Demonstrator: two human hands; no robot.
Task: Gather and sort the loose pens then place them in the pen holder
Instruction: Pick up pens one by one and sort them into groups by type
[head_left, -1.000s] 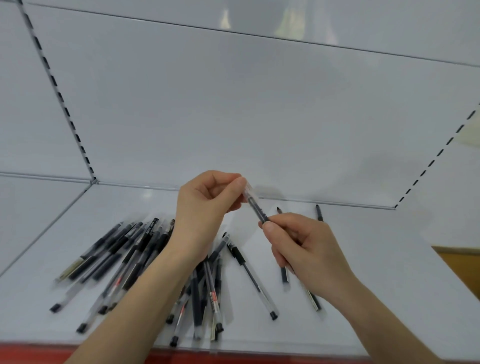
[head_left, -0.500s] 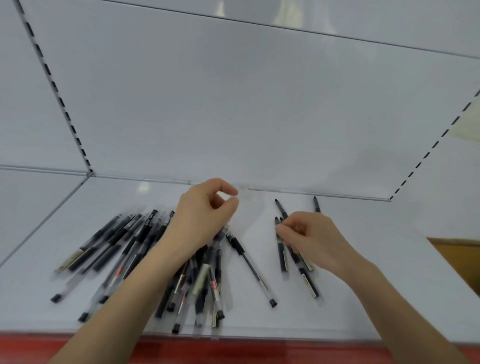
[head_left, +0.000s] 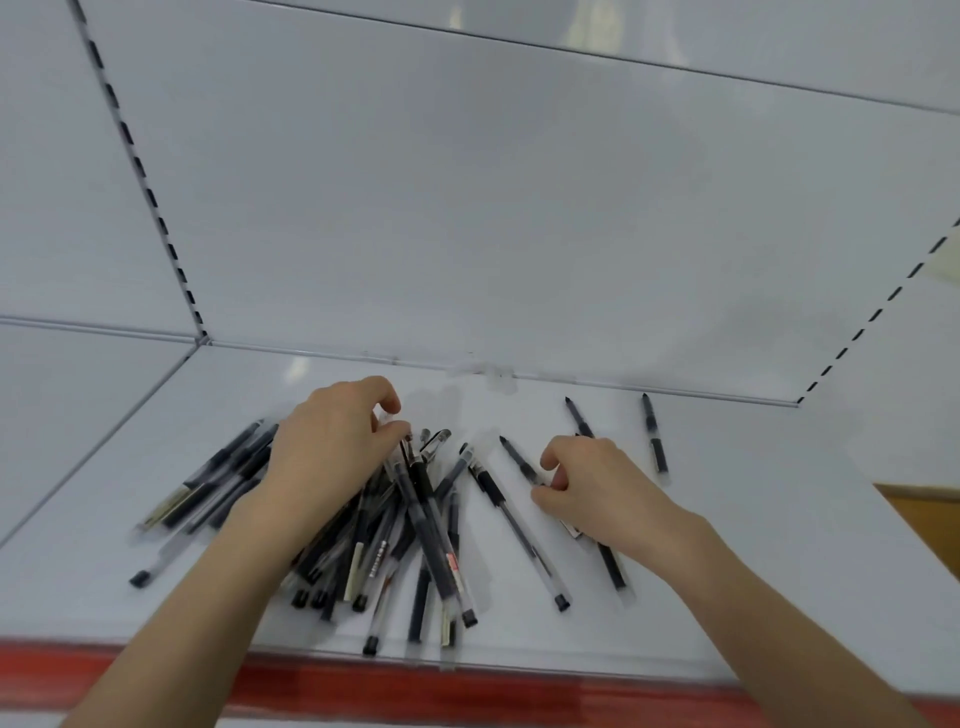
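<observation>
Hands (head_left: 332, 452) (head_left: 597, 483) amid pens (head_left: 431, 525); open shelf (head_left: 789, 530) right.

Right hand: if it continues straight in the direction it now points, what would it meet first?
Probably the short dark pen just ahead of the right hand, its near end at the fingertips; whether they touch is unclear.
</observation>
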